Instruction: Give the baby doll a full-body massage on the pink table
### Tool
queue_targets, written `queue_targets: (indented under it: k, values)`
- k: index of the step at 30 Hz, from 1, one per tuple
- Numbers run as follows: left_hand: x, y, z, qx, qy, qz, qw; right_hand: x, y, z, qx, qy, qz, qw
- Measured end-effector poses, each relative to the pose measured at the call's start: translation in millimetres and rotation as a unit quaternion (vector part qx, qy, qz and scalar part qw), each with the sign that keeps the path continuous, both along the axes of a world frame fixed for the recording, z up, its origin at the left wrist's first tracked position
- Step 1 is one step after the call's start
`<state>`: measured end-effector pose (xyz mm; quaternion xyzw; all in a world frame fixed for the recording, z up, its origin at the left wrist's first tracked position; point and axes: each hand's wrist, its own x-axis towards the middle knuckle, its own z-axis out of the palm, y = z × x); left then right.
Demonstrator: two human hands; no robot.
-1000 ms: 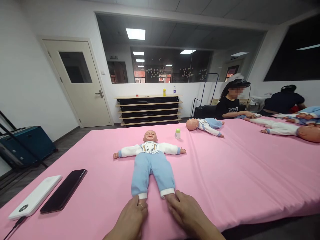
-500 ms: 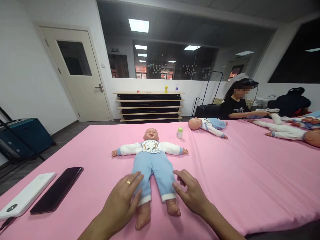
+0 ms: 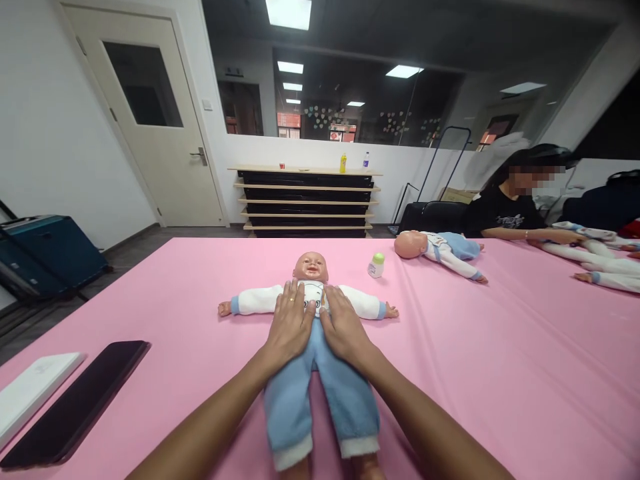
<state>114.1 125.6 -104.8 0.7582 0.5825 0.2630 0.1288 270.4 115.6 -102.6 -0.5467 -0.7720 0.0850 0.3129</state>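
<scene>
A baby doll (image 3: 311,268) in a white top with an elephant face and light blue trousers lies on its back, arms stretched sideways and feet towards me. My left hand (image 3: 291,321) rests flat on the left side of its chest, fingers extended towards its shoulder. On the other side of the chest lies my right hand (image 3: 345,323), also flat with fingers stretched out. Between the thumbs part of the elephant's face shows. Neither hand grips anything. The doll's feet are partly cut off by the bottom edge.
A small bottle with a green cap (image 3: 377,265) stands right of the doll's head. Further right lies another doll (image 3: 440,250), near a seated person (image 3: 510,207) reaching over more dolls. A black phone (image 3: 75,400) and a white power bank (image 3: 37,387) lie at left on the pink cloth (image 3: 190,293).
Both hands have moved forward from beside the doll's legs onto its chest and now lie flat there. The camera view has shifted slightly.
</scene>
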Motion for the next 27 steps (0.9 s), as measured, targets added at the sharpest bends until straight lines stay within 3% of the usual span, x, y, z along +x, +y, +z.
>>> queue_targets:
  k: [7,11,18,22,27]
  values:
    - [15,37,8.5,-0.022,-0.064,0.029,0.997,-23,51,-10.0,-0.027,0.0,-0.057,0.998]
    - [24,50,12.5,-0.029,-0.124,0.07,0.989,-27,65,-22.5,0.002,0.016,-0.069,0.997]
    - [23,51,-14.1,0.027,-0.152,0.057,0.986,-35,63,-49.0,0.081,0.042,-0.087,0.992]
    - [19,50,-27.1,0.02,-0.155,0.075,0.985,-36,62,-50.2,0.076,0.035,-0.089,0.993]
    - [18,56,-30.6,0.0,-0.152,0.062,0.986,-37,64,-47.2,0.039,0.026,-0.094,0.994]
